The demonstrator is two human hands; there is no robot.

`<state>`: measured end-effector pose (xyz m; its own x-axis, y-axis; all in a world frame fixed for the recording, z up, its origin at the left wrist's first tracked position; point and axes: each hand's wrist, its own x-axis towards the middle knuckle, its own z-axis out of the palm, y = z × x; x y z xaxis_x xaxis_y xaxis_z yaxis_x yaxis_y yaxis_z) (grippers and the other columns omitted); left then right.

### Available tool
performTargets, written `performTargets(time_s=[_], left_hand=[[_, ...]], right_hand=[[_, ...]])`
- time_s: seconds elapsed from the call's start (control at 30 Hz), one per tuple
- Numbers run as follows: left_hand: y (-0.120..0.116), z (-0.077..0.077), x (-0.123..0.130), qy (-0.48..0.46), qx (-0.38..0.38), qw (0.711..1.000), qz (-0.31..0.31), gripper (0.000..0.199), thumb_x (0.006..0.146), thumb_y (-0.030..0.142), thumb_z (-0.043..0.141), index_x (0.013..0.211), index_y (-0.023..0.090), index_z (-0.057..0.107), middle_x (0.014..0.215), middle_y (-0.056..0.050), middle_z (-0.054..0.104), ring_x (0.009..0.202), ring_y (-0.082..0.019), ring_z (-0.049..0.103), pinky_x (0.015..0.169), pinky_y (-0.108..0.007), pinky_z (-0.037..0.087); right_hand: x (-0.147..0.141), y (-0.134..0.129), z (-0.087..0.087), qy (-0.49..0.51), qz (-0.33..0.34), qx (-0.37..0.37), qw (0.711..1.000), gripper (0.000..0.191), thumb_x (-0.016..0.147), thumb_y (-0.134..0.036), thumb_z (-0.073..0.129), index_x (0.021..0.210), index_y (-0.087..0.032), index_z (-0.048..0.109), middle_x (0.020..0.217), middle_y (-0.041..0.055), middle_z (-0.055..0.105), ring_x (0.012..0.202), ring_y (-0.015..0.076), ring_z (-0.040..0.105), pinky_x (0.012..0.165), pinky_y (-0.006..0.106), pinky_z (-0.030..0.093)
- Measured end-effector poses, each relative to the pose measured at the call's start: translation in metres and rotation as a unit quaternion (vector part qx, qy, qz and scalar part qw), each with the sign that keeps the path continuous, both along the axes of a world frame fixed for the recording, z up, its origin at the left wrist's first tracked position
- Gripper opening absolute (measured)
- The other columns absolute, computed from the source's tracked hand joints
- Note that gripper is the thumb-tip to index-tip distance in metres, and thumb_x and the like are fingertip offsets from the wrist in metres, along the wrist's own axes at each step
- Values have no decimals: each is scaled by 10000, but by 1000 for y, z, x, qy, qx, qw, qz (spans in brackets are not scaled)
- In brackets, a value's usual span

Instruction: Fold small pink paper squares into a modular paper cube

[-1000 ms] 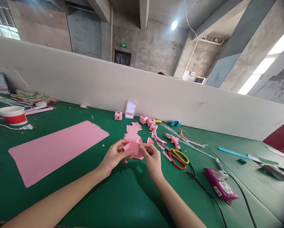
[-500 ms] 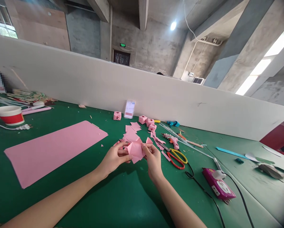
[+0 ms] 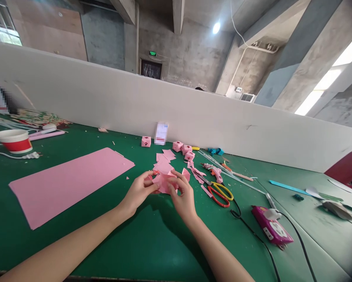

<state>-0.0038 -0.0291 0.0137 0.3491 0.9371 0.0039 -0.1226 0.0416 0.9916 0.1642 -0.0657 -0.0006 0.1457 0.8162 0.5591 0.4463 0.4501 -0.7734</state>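
Observation:
Between my two hands is a small folded piece of pink paper (image 3: 163, 183), raised a little over the green table. My left hand (image 3: 139, 192) pinches its left side between thumb and fingers. On the right side, my right hand (image 3: 183, 194) closes thumb and fingertips on the paper and covers part of it. Loose pink paper squares (image 3: 164, 158) lie just beyond my hands. Farther back sit several small folded pink paper boxes (image 3: 177, 146), with one more pink box (image 3: 146, 141) to their left.
A large pink sheet (image 3: 73, 184) lies at left, near a paper cup (image 3: 14, 141). Right of my hands are scissors (image 3: 220, 194), a glue gun (image 3: 215, 172) and a purple power strip (image 3: 271, 227) with black cables. A white partition (image 3: 111, 102) closes off the back.
My right hand has shifted left over the folded paper, its fingers now curled across the top. The paper has turned flatter and moved slightly up and left.

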Motion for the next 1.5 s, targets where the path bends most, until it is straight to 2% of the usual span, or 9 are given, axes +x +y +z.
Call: performTargets(time_s=[0.1, 0.3, 0.57, 0.63, 0.73, 0.93, 1.07, 1.23, 1.5], left_hand=[[-1, 1, 0, -23, -18, 999, -19, 728, 775, 386, 811, 1367, 133, 472, 934, -75, 782, 902, -238, 749, 887, -375, 597], [-2, 0, 0, -23, 6, 999, -37, 696, 823, 446, 768, 1382, 156, 471, 918, -51, 782, 926, -231, 753, 912, -378, 600], [0, -7, -2, 66, 120, 990, -17, 637, 850, 502, 728, 1337, 165, 493, 955, -78, 788, 957, -283, 764, 914, -407, 589], [0, -9, -3, 107, 161, 981, -3, 589, 856, 512, 721, 1303, 182, 528, 936, -71, 788, 934, -280, 767, 890, -387, 589], [2, -10, -5, 151, 228, 962, 32, 508, 853, 534, 719, 1217, 204, 590, 1041, -83, 777, 955, -263, 756, 852, -347, 593], [8, -8, -9, 164, 310, 933, 77, 488, 848, 553, 721, 1177, 209, 616, 1160, -91, 735, 1015, -232, 718, 825, -315, 600], [7, -8, -10, 173, 315, 932, 53, 475, 881, 571, 673, 1183, 211, 609, 1134, -88, 752, 925, -218, 729, 857, -350, 600], [6, -10, -8, 181, 320, 927, 70, 453, 880, 569, 676, 1147, 212, 597, 1035, -74, 776, 874, -217, 738, 842, -348, 591], [5, -9, -8, 179, 309, 931, 77, 425, 875, 541, 689, 1131, 215, 593, 978, -58, 780, 869, -216, 748, 829, -331, 583]], right_hand=[[0, 2, -2, -36, -10, 15, 999, 258, 842, -330, 747, 1097, -303, 775, 1428, 86, 584, 1228, 278, 606, 1043, 456, 505], [9, 5, -3, -66, -21, 12, 997, 259, 784, -338, 831, 1041, -325, 799, 1442, 79, 540, 1210, 279, 587, 1020, 466, 527], [11, 5, -3, -125, -19, 16, 992, 179, 873, -280, 735, 1040, -312, 791, 1348, 83, 591, 1239, 264, 578, 1042, 447, 508], [12, 5, -5, -137, -20, 23, 990, 169, 886, -273, 714, 1034, -305, 789, 1329, 85, 599, 1246, 265, 578, 1046, 445, 503], [14, 6, -6, -145, -26, 38, 988, 158, 908, -271, 685, 1028, -289, 785, 1293, 92, 614, 1236, 263, 588, 1068, 449, 482], [16, 6, -4, -151, -24, 41, 987, 153, 928, -280, 659, 1017, -300, 782, 1221, 74, 654, 1191, 253, 613, 1058, 443, 479], [16, 6, -5, -148, -18, 31, 988, 166, 928, -257, 650, 1023, -304, 779, 1238, 70, 654, 1188, 249, 616, 1035, 429, 493], [15, 6, -6, -152, -7, 23, 988, 175, 934, -248, 638, 1029, -292, 778, 1241, 73, 666, 1175, 252, 623, 998, 423, 508], [12, 4, -3, -147, -4, 16, 989, 144, 935, -336, 660, 949, -288, 795, 1224, 73, 676, 1191, 251, 619, 1014, 421, 494]])
